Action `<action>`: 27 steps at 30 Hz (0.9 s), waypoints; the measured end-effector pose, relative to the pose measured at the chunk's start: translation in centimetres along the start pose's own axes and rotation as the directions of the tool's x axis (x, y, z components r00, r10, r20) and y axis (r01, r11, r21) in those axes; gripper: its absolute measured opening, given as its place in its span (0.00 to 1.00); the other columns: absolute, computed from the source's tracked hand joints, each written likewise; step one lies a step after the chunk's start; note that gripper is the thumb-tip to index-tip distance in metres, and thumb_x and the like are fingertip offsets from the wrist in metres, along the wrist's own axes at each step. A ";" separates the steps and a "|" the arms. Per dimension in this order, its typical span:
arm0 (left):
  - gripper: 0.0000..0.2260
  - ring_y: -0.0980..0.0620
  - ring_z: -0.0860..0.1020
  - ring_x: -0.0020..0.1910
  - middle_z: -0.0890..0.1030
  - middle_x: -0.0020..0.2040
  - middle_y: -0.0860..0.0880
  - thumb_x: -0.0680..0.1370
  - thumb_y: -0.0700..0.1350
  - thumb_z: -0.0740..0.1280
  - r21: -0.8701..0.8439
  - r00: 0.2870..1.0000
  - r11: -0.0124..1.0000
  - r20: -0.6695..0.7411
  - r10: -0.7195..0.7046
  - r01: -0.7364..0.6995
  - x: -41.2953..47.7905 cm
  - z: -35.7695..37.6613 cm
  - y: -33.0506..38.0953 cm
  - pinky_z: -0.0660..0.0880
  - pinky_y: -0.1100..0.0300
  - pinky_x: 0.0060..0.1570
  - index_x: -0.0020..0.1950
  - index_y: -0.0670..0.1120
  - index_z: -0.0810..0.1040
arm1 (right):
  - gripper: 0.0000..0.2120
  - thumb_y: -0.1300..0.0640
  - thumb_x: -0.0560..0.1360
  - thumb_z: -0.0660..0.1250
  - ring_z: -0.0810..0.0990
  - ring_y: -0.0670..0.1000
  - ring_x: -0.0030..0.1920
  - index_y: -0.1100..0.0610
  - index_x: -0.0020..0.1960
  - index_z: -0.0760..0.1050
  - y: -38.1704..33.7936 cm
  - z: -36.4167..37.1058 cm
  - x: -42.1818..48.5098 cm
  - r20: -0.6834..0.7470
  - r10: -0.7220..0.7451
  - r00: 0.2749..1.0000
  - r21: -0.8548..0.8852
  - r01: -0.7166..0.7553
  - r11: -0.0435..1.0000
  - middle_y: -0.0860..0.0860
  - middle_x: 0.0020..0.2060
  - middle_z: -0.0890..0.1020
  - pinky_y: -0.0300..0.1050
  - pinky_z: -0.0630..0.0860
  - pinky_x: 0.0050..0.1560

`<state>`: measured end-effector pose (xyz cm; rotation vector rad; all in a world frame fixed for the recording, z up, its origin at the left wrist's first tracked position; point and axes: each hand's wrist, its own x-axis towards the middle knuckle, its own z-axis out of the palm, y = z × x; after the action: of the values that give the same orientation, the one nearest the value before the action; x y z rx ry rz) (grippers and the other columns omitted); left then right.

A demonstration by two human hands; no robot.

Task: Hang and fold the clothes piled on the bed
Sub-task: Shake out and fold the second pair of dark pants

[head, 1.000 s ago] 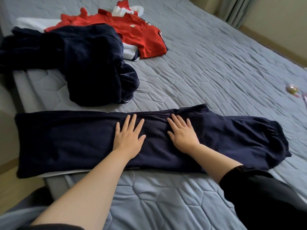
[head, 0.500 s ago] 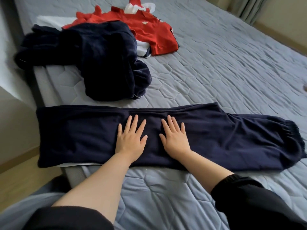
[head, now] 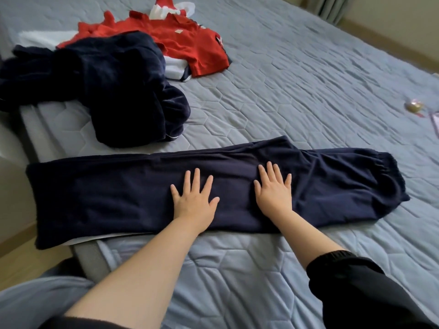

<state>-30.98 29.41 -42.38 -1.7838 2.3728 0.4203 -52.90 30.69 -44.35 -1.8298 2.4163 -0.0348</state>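
Observation:
A pair of navy trousers lies flat across the near part of the bed, folded lengthwise, with the elastic waistband at the right end and the leg ends hanging over the left bed edge. My left hand presses flat on the middle of the trousers, fingers spread. My right hand lies flat on them a little to the right, fingers straight. Behind, a crumpled navy garment sits in a heap. A red shirt lies beyond it over white cloth.
The bed has a grey-blue quilted cover with a hexagon pattern. A small gold and pink object lies near the right edge. The bed's left edge drops to a wooden floor. A curtain hangs at the top right.
My two hands have slid apart along the trousers, the right one moving toward the waistband. The camera view has shifted slightly.

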 end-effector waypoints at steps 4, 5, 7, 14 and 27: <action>0.28 0.45 0.35 0.76 0.36 0.78 0.47 0.81 0.61 0.47 0.006 0.986 0.990 0.082 0.142 -0.143 0.5 0.1 6.2 0.42 0.37 0.71 0.78 0.56 0.41 | 0.25 0.47 0.81 0.51 0.49 0.52 0.77 0.52 0.77 0.57 4.8 -0.9 -1.0 -0.032 0.127 0.991 0.023 -0.126 0.992 0.52 0.77 0.55 0.63 0.45 0.72; 0.28 0.46 0.35 0.76 0.36 0.78 0.48 0.81 0.61 0.48 0.013 0.975 0.979 0.093 0.204 -0.206 0.6 0.2 7.8 0.42 0.37 0.71 0.78 0.56 0.42 | 0.25 0.47 0.81 0.51 0.48 0.52 0.77 0.52 0.76 0.57 6.2 -1.2 -1.2 -0.042 0.156 0.987 0.018 -0.155 0.988 0.52 0.77 0.54 0.63 0.45 0.72; 0.27 0.47 0.35 0.76 0.36 0.78 0.49 0.81 0.60 0.48 0.026 0.946 0.952 0.120 0.300 -0.306 0.5 0.5 10.3 0.43 0.36 0.71 0.78 0.57 0.41 | 0.25 0.49 0.81 0.52 0.46 0.54 0.77 0.52 0.76 0.58 9.0 -1.8 -1.6 -0.073 0.215 0.974 0.023 -0.214 0.977 0.54 0.78 0.52 0.64 0.44 0.72; 0.27 0.47 0.35 0.76 0.36 0.78 0.50 0.82 0.60 0.47 0.053 0.929 0.946 0.217 0.301 -0.319 0.6 1.1 13.7 0.42 0.38 0.71 0.78 0.57 0.40 | 0.30 0.51 0.77 0.63 0.52 0.58 0.76 0.59 0.75 0.59 18.1 -3.5 -2.6 -0.126 0.764 0.633 0.475 -0.638 0.607 0.60 0.76 0.53 0.61 0.49 0.72; 0.25 0.55 0.43 0.77 0.45 0.79 0.52 0.83 0.53 0.54 -0.308 0.928 0.922 0.214 0.306 -0.233 1.1 -0.6 11.8 0.43 0.50 0.74 0.78 0.53 0.51 | 0.22 0.64 0.69 0.67 0.80 0.54 0.52 0.62 0.62 0.74 19.7 -6.5 0.8 0.155 0.944 0.291 0.980 -0.164 -0.110 0.55 0.53 0.80 0.41 0.75 0.50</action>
<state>-42.58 31.26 -40.54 -1.3809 2.4690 1.0039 -72.66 35.02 -39.62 0.2282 2.2415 -1.8812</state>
